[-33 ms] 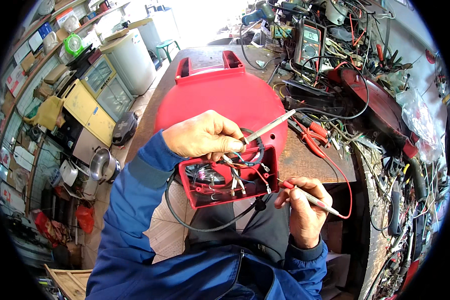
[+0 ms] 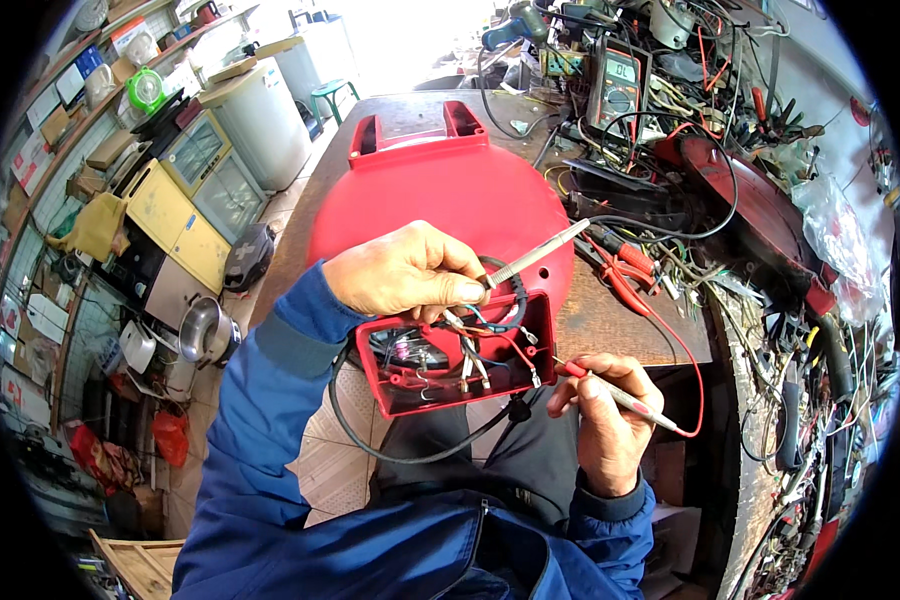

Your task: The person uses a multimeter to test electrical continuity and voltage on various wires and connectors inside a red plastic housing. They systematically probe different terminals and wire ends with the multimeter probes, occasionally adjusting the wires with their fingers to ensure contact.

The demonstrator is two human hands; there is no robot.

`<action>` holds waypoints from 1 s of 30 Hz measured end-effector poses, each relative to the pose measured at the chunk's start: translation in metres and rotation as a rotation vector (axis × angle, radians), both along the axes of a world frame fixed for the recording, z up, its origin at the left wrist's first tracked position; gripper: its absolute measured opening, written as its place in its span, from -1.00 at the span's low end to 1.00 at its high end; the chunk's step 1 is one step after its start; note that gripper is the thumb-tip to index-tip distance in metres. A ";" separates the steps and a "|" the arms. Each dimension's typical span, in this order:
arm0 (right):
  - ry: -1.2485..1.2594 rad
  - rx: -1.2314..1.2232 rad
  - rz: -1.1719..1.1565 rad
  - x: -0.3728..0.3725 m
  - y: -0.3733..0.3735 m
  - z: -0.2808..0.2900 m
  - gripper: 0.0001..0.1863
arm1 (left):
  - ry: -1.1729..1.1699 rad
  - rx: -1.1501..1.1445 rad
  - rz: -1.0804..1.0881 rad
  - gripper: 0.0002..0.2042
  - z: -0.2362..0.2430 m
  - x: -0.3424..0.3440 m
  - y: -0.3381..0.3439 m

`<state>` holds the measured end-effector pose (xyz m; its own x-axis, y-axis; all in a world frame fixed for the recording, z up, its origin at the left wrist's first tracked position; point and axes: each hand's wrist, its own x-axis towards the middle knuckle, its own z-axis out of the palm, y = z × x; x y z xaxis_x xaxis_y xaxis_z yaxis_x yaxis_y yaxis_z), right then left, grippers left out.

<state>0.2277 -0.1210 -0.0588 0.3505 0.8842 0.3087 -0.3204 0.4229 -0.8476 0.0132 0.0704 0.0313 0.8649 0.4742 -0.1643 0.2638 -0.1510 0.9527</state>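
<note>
My left hand [image 2: 410, 272] pinches a grey test probe [image 2: 542, 252] over the open wiring box [image 2: 420, 402] of a red rounded housing [image 2: 430, 200]. The probe's tip is hidden behind my fingers, close to the wires. Inside the box, several wires [image 2: 475, 365] with metal terminals lie loose. To the right of the box, my right hand [image 2: 615, 420] is closed on a red-and-grey test probe [image 2: 625, 398]. Its thin tip points at the box's right wall; whether it touches I cannot tell. A multimeter [image 2: 620, 85] with its display lit stands at the back right.
The housing rests on a worn wooden table [image 2: 620, 325], its box overhanging the near edge above my lap. A black cable [image 2: 420, 460] loops below the box. Tangled cables and tools, including red-handled pliers [image 2: 625, 275], crowd the right side. Shelves and a steel pot [image 2: 205, 330] stand left.
</note>
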 end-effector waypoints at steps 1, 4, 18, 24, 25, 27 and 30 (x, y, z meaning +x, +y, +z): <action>-0.003 0.007 0.003 0.000 0.001 0.000 -0.79 | 0.002 -0.004 0.002 -0.74 0.000 -0.001 0.000; -0.008 -0.027 0.008 0.000 0.000 0.007 -0.78 | 0.011 0.008 0.003 -0.74 0.002 0.003 0.001; -0.093 -0.083 0.042 -0.004 0.003 0.022 -0.77 | -0.035 0.021 -0.001 -0.76 0.000 0.001 -0.002; -0.096 -0.114 0.055 -0.009 0.004 0.027 -0.81 | -0.038 0.033 -0.008 -0.76 0.000 0.000 -0.002; -0.114 -0.122 0.059 -0.009 0.005 0.029 -0.81 | -0.040 0.034 -0.009 -0.76 0.000 0.001 -0.002; -0.152 -0.139 0.062 -0.008 0.006 0.033 -0.80 | -0.033 0.039 -0.010 -0.76 -0.001 0.001 -0.002; -0.145 -0.180 0.083 -0.008 0.008 0.034 -0.79 | -0.019 0.046 -0.014 -0.76 -0.001 -0.001 -0.001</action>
